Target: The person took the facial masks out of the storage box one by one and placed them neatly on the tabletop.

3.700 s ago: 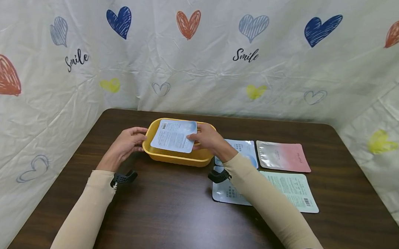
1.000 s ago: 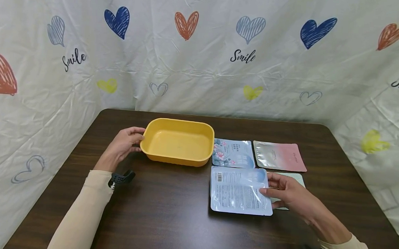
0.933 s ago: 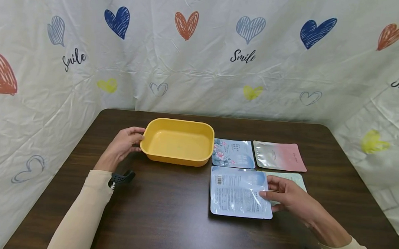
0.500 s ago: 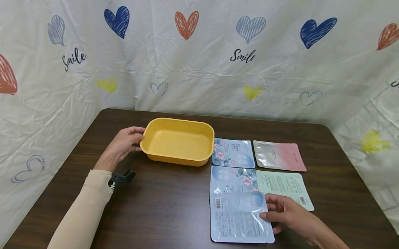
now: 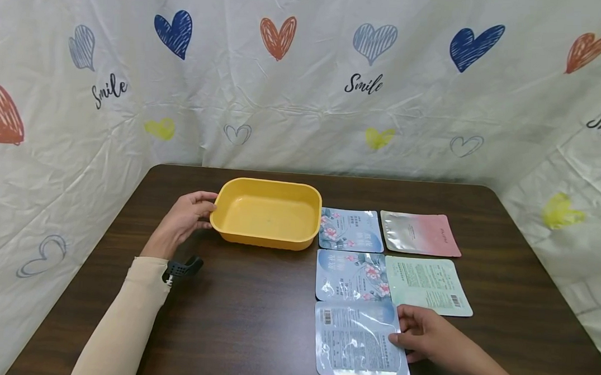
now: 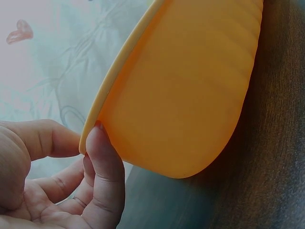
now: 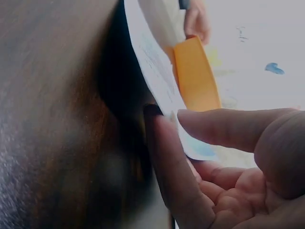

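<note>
My left hand point(image 5: 185, 215) pinches the left end of the rim of a yellow plastic basket point(image 5: 215, 220); the left wrist view shows thumb and finger at the rim point(image 6: 107, 86). My right hand point(image 5: 432, 338) holds the right edge of a light blue sheet mask packet point(image 5: 359, 341), back side with barcode up. In the right wrist view that packet point(image 7: 155, 62) is pinched between thumb and finger, its near edge raised off the table. Just beyond it lie a blue floral packet point(image 5: 352, 276) and a green packet point(image 5: 427, 285).
Farther back lie another blue floral packet point(image 5: 351, 230), beside the basket's right end, and a silver and pink packet point(image 5: 419, 233). The brown table point(image 5: 234, 319) ends at a white curtain point(image 5: 305, 87) printed with hearts.
My right hand took the blue packet from over the basket to the right, then drew it toward the front edge, uncovering the floral and green packets. My left hand stayed at the rim.
</note>
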Action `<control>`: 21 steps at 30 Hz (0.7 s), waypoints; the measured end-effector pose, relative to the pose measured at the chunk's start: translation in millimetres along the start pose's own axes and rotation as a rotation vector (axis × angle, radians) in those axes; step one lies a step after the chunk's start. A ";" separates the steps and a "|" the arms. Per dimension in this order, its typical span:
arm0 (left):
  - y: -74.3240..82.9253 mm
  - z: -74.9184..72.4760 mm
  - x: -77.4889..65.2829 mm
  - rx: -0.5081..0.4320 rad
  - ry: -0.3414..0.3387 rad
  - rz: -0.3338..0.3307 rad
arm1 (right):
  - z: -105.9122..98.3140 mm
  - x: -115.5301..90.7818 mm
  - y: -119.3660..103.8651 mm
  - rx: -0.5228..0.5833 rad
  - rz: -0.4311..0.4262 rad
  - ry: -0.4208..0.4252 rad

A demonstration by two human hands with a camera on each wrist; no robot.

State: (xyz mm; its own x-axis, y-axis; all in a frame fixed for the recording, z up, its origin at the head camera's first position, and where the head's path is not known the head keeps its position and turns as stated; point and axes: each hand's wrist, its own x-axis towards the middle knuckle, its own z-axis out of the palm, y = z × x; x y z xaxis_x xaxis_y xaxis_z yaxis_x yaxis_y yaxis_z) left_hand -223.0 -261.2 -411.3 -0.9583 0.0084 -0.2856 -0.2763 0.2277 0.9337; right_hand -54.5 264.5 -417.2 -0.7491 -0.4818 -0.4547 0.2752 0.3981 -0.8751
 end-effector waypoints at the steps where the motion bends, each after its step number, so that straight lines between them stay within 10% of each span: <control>1: -0.2 -0.3 -0.2 -0.001 0.001 -0.001 | 1.2 -0.7 -0.5 -0.026 -0.021 0.006; 9: 0.2 -0.2 -1.6 0.004 -0.001 0.011 | 5.5 -8.0 -11.6 -0.372 -0.102 0.161; 21: 10.7 -0.6 -11.3 0.120 0.066 -0.014 | -9.9 -9.7 -28.4 -0.439 -0.149 0.185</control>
State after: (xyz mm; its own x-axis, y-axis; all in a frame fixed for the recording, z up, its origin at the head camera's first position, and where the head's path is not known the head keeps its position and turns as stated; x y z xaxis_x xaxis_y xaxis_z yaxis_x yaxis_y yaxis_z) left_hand -215.1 -259.4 -397.9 -0.9584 -0.0589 -0.2794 -0.2823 0.3423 0.8962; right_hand -61.0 265.6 -386.2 -0.8662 -0.4280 -0.2578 -0.0933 0.6455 -0.7581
